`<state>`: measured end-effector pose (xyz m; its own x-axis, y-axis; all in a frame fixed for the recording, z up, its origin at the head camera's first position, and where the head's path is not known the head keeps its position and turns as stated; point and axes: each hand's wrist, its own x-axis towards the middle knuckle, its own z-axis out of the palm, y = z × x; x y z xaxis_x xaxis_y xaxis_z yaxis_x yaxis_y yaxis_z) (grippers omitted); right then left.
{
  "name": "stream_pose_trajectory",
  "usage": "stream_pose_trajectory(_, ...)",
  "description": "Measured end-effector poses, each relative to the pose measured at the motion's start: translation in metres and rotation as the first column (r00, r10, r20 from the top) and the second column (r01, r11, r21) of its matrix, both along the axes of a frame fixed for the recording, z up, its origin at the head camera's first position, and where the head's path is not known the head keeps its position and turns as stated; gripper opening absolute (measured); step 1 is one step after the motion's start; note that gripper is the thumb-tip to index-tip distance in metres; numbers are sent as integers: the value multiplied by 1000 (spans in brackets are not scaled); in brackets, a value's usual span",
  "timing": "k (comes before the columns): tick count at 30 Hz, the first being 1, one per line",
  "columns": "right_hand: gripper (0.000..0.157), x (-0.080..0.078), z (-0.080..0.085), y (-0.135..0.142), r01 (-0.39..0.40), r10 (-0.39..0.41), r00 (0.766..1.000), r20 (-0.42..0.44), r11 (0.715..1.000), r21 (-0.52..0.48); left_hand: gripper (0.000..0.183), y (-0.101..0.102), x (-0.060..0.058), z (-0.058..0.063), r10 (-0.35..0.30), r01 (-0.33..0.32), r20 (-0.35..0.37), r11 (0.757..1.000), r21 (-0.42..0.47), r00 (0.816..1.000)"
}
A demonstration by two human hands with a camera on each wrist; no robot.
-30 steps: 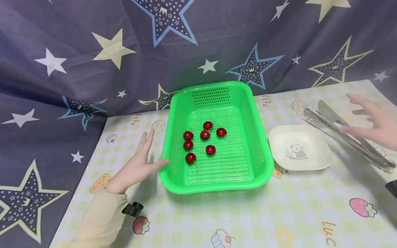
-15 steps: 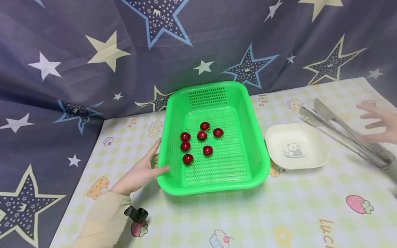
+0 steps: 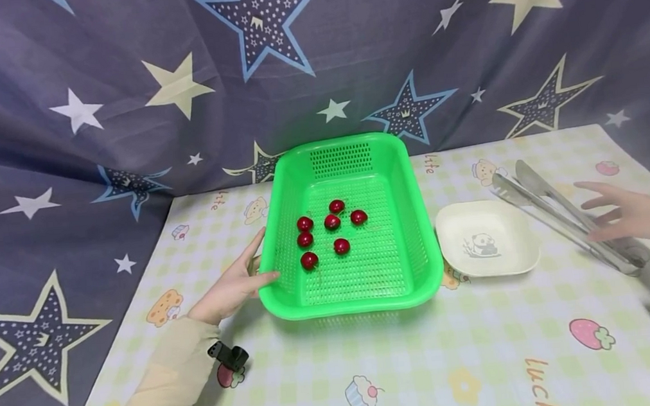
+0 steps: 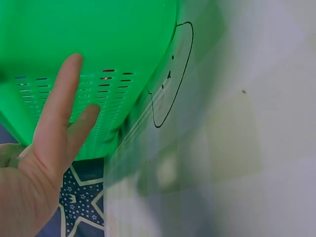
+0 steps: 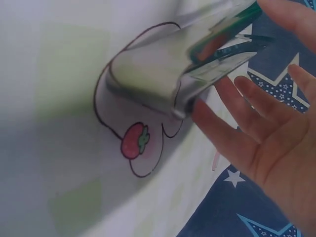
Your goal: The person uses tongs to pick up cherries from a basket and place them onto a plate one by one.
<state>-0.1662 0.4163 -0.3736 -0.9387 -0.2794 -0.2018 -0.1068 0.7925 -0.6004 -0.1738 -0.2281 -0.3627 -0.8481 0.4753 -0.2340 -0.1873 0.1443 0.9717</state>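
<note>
A green plastic basket [image 3: 357, 306] with perforated walls holds several red cherries [image 3: 342, 246] on its floor. Against its left side rests my left hand [image 3: 231, 292], thumb over the rim near the front corner. The left wrist view has straight fingers [image 4: 61, 94] along the basket's outer wall. At the right, metal tongs [image 3: 558, 211] lie slantwise with their arms spread. My right hand [image 3: 636, 211] is at the tongs' right side, fingers loosely bent. Seen from the right wrist, the thumb and fingers are spread apart at the tongs' bent end [image 5: 148, 74], not closed round it.
A shallow cream dish [image 3: 487, 237] with a panda print sits between the basket and the tongs. All stand on a checked tablecloth [image 3: 409, 370] with printed pictures. A dark star-patterned curtain [image 3: 304, 95] hangs behind the table and on its left.
My left hand has moved in from beside the basket to touch its left side. My right hand has shifted and lowered beside the tongs. The cherries keep their places.
</note>
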Motion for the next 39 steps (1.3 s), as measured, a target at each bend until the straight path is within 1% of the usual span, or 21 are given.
stream_pose_trajectory(4, 103, -7, 0, -5, -9, 9, 999, 33, 1000, 4, 95, -1, 2, -1, 13, -13, 6, 1000, -8, 1000)
stream_pose_trajectory(9, 107, -13, -1, -9, -3, 2, 998, 57, 1000, 17, 95, -2, 0, -3, 11, -11, 8, 1000, -6, 1000)
stream_pose_trajectory(14, 108, -15, -3, -10, 3, -4, 999, 47, 1000, 27, 94, -1, -3, -2, 0, 0, 8, 1000, -1, 1000)
stream_pose_trajectory(18, 106, -16, -3, -12, -1, 0, 1000, 28, 999, 49, 94, -1, -2, -2, 0, 0, 11, 1000, 5, 1000)
stream_pose_trajectory(23, 106, -19, -3, -14, -4, 2, 999, 39, 998, 68, 94, -2, -1, -3, 10, -10, 21, 1000, 12, 1000)
stream_pose_trajectory(29, 106, -25, -3, -15, -23, 21, 999, 30, 996, 89, 95, -3, 1, -4, 22, -22, 11, 1000, 2, 1000)
stream_pose_trajectory(39, 102, -25, -1, -15, -29, 21, 997, 70, 993, 113, 94, 0, 1, -4, 25, -25, 19, 1000, 8, 999)
